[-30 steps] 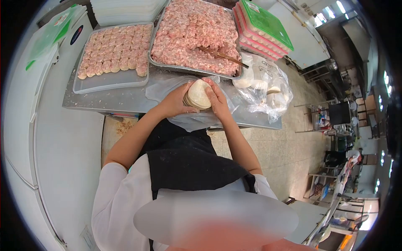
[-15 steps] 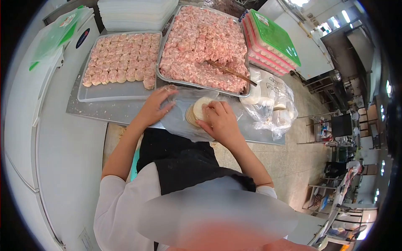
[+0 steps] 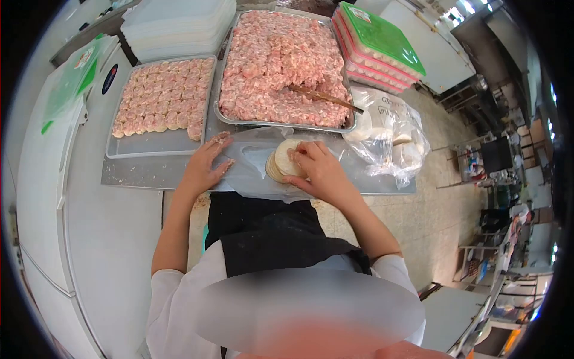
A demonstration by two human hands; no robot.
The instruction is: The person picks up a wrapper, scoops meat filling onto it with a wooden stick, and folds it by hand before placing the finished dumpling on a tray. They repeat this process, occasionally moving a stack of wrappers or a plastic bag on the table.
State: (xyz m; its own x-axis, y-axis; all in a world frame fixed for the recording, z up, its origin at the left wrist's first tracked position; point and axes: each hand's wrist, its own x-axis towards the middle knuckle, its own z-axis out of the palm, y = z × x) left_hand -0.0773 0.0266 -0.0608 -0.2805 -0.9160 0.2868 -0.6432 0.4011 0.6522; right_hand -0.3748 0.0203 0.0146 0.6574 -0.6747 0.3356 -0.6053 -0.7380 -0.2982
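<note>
A stack of round dough wrappers (image 3: 281,157) lies on a clear plastic sheet (image 3: 248,173) near the table's front edge. My right hand (image 3: 317,170) grips the stack from its right side, fingertips on the top wrapper and thumb at the lower edge. To the left, my left hand (image 3: 206,164) rests at the sheet's left edge, thumb and fingers apart, with bits of meat on the fingertips. Just beyond the hands is a large metal tray of minced meat (image 3: 269,66), with a flat wooden stick (image 3: 326,97) stuck in it.
A plastic tray (image 3: 167,147) at the left holds rows of filled dumplings (image 3: 164,96). A bag of more wrappers (image 3: 391,134) sits at the right. Behind it are stacked boxes with a green lid (image 3: 382,39). White stacked trays (image 3: 179,27) stand at the back left, beside a white freezer (image 3: 89,197).
My left hand has drawn a little left and down, from above the sheet to its edge. The right hand stays on the wrapper stack. The view has shifted slightly.
</note>
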